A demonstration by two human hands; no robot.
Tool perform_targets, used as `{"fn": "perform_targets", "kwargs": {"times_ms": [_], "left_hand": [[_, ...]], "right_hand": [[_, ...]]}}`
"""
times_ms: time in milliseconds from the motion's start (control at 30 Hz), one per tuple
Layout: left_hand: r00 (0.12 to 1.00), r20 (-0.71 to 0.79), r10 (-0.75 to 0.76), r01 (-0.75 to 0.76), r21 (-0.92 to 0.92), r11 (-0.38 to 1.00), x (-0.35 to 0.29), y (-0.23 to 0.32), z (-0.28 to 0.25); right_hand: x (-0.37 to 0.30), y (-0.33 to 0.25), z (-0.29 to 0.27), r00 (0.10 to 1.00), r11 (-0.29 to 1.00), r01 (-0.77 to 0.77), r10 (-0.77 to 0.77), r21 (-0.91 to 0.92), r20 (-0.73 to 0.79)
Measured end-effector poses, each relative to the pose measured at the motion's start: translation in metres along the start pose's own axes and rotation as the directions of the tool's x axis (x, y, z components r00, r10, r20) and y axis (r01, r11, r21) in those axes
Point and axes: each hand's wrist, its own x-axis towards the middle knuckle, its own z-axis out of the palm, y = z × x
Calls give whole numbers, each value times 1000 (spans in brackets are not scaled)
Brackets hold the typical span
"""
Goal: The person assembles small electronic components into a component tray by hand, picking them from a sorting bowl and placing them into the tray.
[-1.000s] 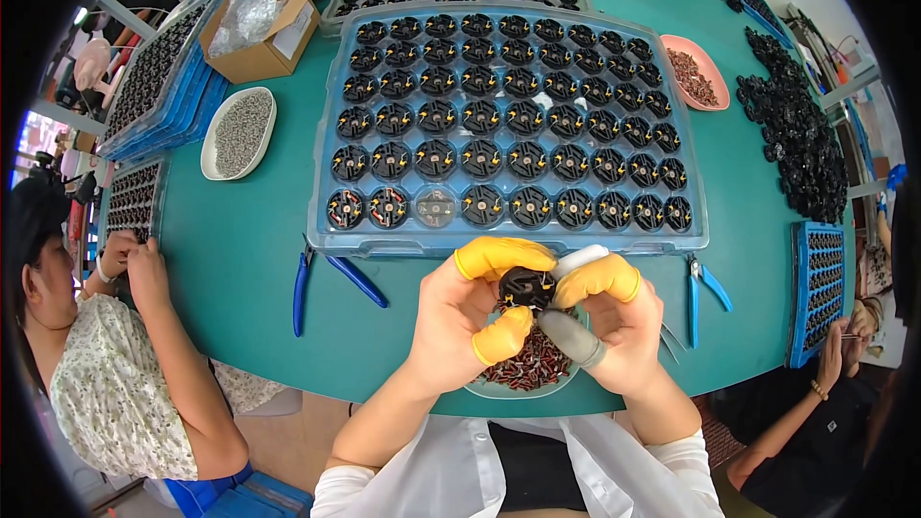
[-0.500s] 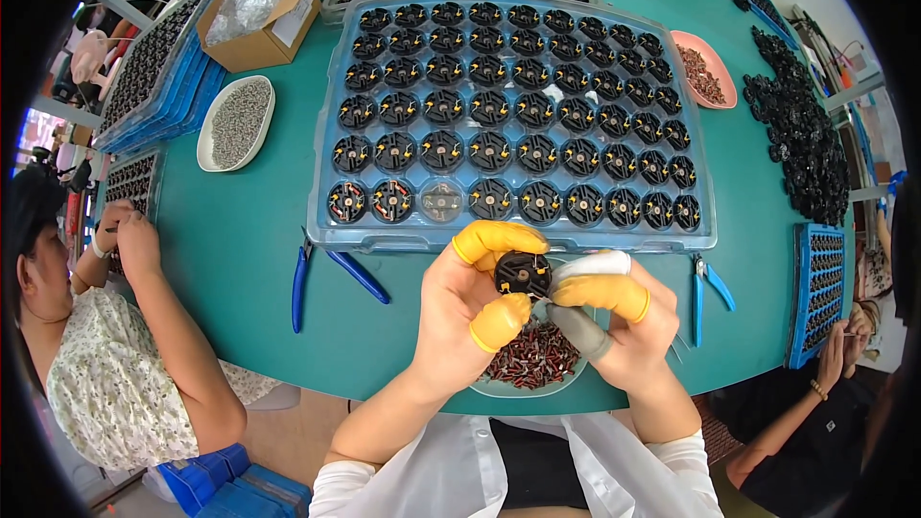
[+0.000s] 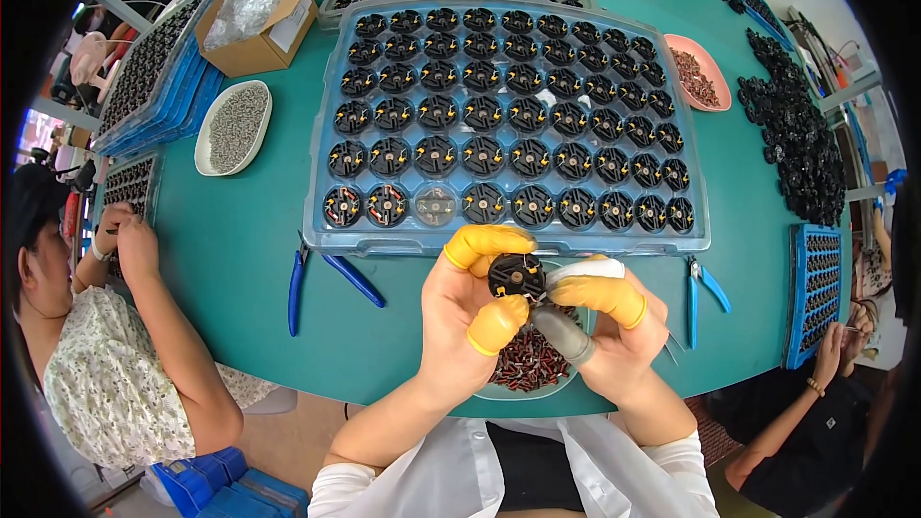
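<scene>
Over the near edge of the table my left hand (image 3: pixel 462 317), with yellow finger covers, grips a round black part (image 3: pixel 516 275) between thumb and fingers. Yellow bits and fine wire ends show on the part's face. My right hand (image 3: pixel 614 326), in white, yellow and grey finger covers, is closed at the part's lower right edge; what its fingertips pinch is too small to make out. Beneath both hands stands a bowl (image 3: pixel 494 390) of small red-and-metal components, partly hidden. A blue tray (image 3: pixel 317 221) of similar round parts lies just beyond, with one pocket (image 3: pixel 436 204) holding no part.
Blue-handled pliers (image 3: pixel 353 280) lie to the left, light-blue cutters (image 3: pixel 693 302) to the right. A white dish (image 3: pixel 203 149) of metal pieces and a pink dish (image 3: pixel 724 91) flank the tray. Black parts (image 3: pixel 796 125) are heaped at right. People work on both sides.
Both hands and the round part have shifted slightly left and down. My right thumb has come up closer against the part's lower edge. The tray appears slightly shifted in view.
</scene>
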Motion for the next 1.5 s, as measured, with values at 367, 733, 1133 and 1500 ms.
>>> {"fn": "perform_targets", "kwargs": {"times_ms": [367, 733, 1133, 1500], "left_hand": [[991, 104, 90, -96, 58, 994, -1, -3, -5], [989, 94, -117, 123, -70, 990, -3, -2, -4], [969, 189, -158, 165, -19, 986, 1, 5, -8], [962, 263, -80, 31, 185, 982, 2, 11, -3]], "right_hand": [[-2, -4, 0, 999, 998, -29, 28, -59, -21], [-4, 6, 0, 993, 992, 110, -112, -63, -27], [2, 8, -5, 985, 987, 157, -155, -20, 71], [-2, 11, -9, 957, 713, -288, 233, 639, 171]]}}
